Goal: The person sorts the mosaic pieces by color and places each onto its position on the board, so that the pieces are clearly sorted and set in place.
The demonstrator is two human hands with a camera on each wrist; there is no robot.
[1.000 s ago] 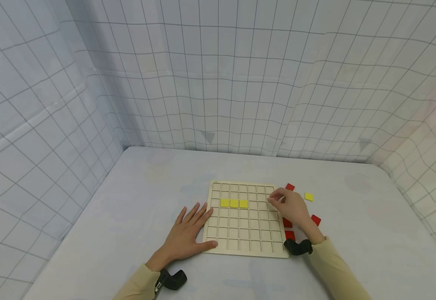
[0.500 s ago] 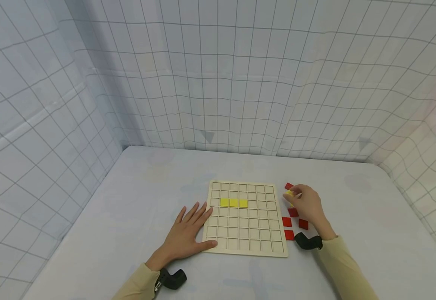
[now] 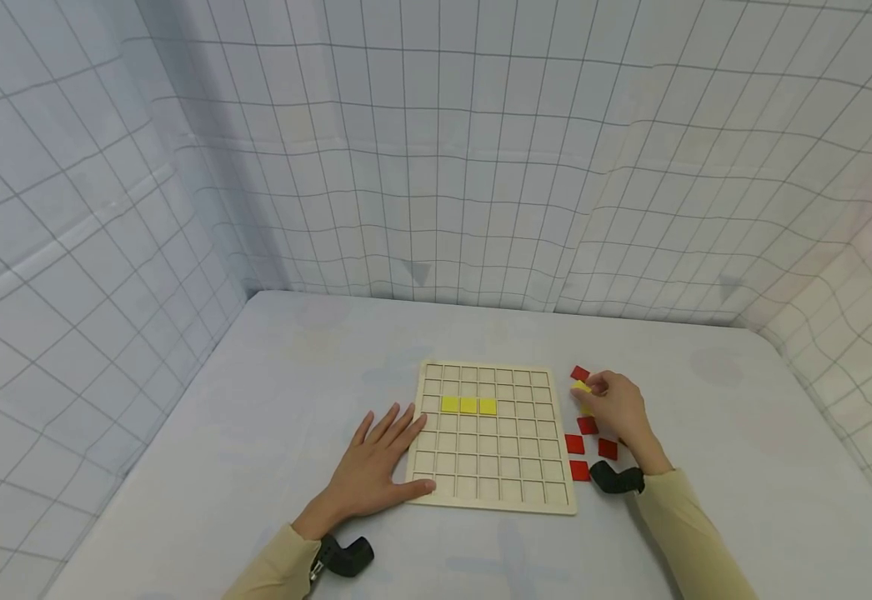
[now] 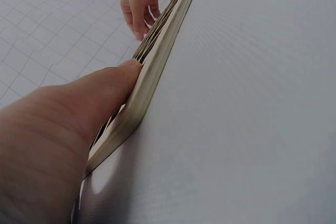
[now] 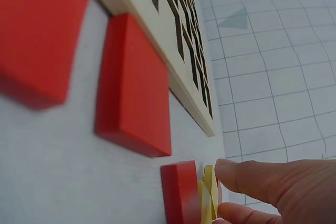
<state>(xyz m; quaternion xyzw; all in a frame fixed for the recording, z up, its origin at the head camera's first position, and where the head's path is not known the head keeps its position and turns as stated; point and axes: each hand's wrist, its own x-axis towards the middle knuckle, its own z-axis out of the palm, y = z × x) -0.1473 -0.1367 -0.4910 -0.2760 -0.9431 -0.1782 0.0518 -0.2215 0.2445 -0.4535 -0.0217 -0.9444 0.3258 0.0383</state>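
Observation:
My left hand lies with fingers spread and straight on the left edge of a pale wooden grid board. Its thumb rests on the board's near left corner, as the left wrist view also shows. To the right of the board, my right hand pinches a yellow square tile between thumb and fingers. In the right wrist view that yellow tile stands tilted beside another yellow tile and a red tile. Three yellow tiles sit side by side in the board's grid.
Several red tiles lie on the white table along the board's right side, one just beyond the right fingertips. White cloth walls with a grid pattern stand around the table's back and sides.
From above the board's right edge, my right hand has moved right to the loose tiles and taken hold of a yellow one. The left hand and the board have stayed still.

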